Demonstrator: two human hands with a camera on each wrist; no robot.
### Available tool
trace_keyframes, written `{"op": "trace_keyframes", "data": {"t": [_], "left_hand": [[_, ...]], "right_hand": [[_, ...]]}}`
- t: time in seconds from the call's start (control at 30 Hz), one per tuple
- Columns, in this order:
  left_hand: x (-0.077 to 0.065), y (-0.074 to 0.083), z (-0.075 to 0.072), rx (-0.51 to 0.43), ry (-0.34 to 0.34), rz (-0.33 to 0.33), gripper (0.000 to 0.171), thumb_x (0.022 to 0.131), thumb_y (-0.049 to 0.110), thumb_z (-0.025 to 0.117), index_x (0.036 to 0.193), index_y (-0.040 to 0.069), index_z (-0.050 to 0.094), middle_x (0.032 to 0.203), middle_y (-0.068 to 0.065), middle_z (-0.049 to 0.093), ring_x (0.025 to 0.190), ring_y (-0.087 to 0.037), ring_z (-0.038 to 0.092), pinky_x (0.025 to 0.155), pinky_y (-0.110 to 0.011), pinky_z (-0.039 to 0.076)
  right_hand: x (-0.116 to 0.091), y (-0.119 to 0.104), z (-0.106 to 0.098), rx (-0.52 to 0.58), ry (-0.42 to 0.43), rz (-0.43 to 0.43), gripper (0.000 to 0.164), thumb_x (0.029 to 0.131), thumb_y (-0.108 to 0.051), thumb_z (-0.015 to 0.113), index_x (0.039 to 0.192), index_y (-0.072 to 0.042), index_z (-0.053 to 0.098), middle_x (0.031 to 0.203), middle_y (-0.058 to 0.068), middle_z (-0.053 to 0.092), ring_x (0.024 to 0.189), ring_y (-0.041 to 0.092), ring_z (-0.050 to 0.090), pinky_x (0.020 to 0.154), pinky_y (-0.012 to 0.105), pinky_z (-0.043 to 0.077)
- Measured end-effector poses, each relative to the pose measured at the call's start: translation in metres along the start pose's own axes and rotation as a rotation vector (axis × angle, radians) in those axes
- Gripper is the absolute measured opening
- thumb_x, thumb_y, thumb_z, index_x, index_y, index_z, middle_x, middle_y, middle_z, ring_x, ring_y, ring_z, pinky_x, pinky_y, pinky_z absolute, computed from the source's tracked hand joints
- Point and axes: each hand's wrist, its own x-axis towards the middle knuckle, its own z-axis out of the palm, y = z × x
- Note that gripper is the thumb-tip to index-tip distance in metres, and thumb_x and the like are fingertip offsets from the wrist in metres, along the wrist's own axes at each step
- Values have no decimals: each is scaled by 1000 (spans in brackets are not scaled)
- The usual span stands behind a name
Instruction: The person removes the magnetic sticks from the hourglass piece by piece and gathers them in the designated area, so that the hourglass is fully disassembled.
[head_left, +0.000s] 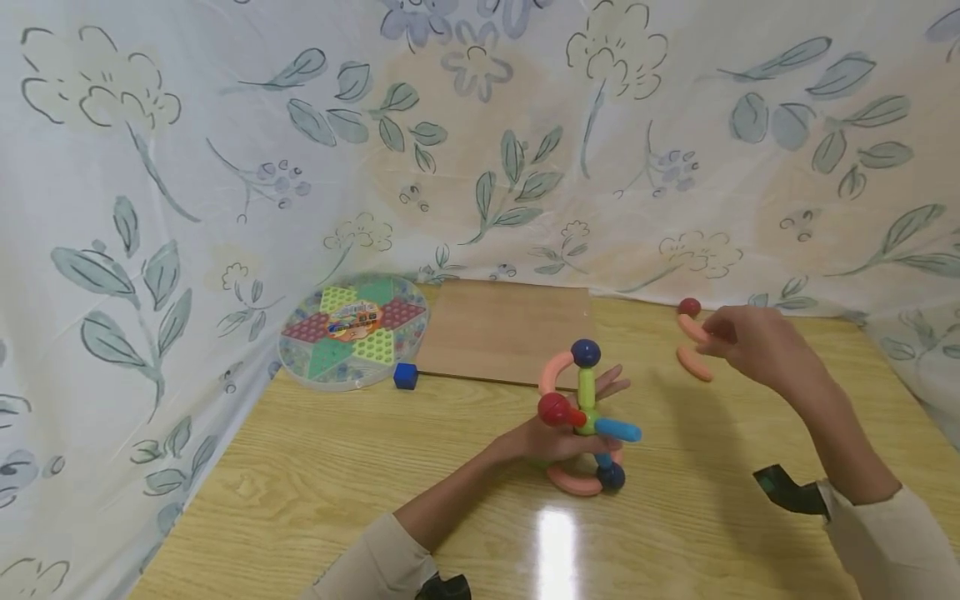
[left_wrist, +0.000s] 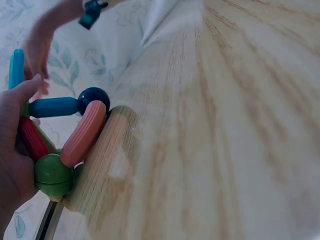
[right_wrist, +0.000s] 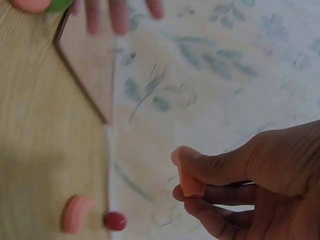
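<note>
My left hand (head_left: 551, 437) holds a magnetic rod-and-ball model (head_left: 588, 421) just over the table. The model joins a lime rod (head_left: 587, 388), light-blue rod (head_left: 618, 430), red ball (head_left: 554, 409), dark-blue balls and curved pink rods. A green ball (left_wrist: 54, 175) shows low on it in the left wrist view. At the right, my right hand (head_left: 765, 346) pinches a curved pink rod (right_wrist: 191, 179) between thumb and fingers, raised off the table. Below it lies another curved pink rod (right_wrist: 76, 214) near a loose red ball (right_wrist: 115, 221). Part of the left palm is hidden by the model.
A round Chinese checkers set (head_left: 354, 332) in clear wrapping lies at the back left. Beside it are a blue cube (head_left: 406, 376) and a flat wooden board (head_left: 510, 329). Floral cloth (head_left: 480, 167) hangs along the rear and left edges of the wooden table (head_left: 315, 500).
</note>
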Motion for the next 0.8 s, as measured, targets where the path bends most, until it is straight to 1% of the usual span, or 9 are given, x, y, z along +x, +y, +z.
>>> {"op": "trace_keyframes", "data": {"t": [0.13, 0.27, 0.33, 0.4, 0.5, 0.63, 0.7, 0.73, 0.8], "left_hand": [[1, 0, 0, -5, -3, 2, 103, 94, -13, 66, 165, 3, -6, 175, -24, 9, 163, -36, 18, 134, -47, 17], [1, 0, -1, 18, -4, 1, 100, 93, -11, 68, 165, -1, -1, 174, -24, 12, 163, -37, 19, 135, -42, 15], [2, 1, -1, 23, -2, 3, 91, 93, -11, 68, 164, -4, 10, 174, -24, 13, 163, -38, 19, 135, -42, 14], [2, 0, -1, 30, -1, 7, 86, 93, -11, 68, 162, -6, 17, 174, -24, 13, 162, -38, 20, 135, -43, 14], [2, 0, -1, 37, 1, 16, 86, 93, -11, 69, 161, -7, 17, 174, -25, 12, 162, -38, 21, 135, -44, 15], [1, 0, 0, 52, 0, 41, 100, 91, -13, 69, 162, -6, -1, 173, -28, 12, 161, -41, 21, 134, -45, 19], [1, 1, 0, 54, 3, 47, 102, 91, -13, 69, 162, -5, -3, 173, -28, 13, 161, -41, 22, 134, -45, 19], [1, 1, 0, 48, 5, 47, 102, 91, -13, 69, 162, -5, -4, 173, -28, 13, 161, -42, 22, 134, -46, 20], [0, 2, -1, 45, 7, 41, 101, 92, -12, 69, 163, -4, -2, 173, -27, 12, 161, -40, 24, 134, -45, 19]], "right_hand": [[12, 33, 15, 38, -30, 41, 30, 96, -16, 75, 106, 12, 72, 100, 30, 75, 91, 45, 70, 78, 58, 58], [19, 62, 35, 71, 2, 47, 29, 95, -15, 76, 98, 14, 73, 95, 31, 75, 87, 46, 70, 76, 57, 58], [21, 74, 44, 82, 31, 57, 28, 94, -14, 76, 96, 14, 74, 93, 31, 74, 86, 46, 69, 74, 56, 58], [23, 84, 52, 97, 51, 68, 26, 94, -12, 76, 96, 15, 73, 93, 33, 74, 86, 48, 69, 73, 56, 58], [24, 97, 60, 113, 52, 84, 26, 95, -11, 74, 97, 15, 72, 94, 33, 73, 87, 47, 69, 71, 52, 58], [26, 106, 65, 120, 23, 91, 25, 92, -10, 75, 97, 15, 72, 92, 31, 74, 82, 39, 70, 66, 37, 55], [26, 107, 65, 128, -4, 98, 28, 92, -13, 76, 97, 14, 72, 92, 29, 75, 81, 34, 70, 67, 33, 52], [27, 107, 65, 129, -20, 105, 29, 93, -15, 76, 98, 14, 72, 93, 28, 75, 82, 33, 69, 67, 32, 51], [27, 105, 65, 124, -48, 118, 35, 96, -21, 74, 100, 14, 72, 97, 30, 74, 84, 34, 68, 69, 35, 53]]}}
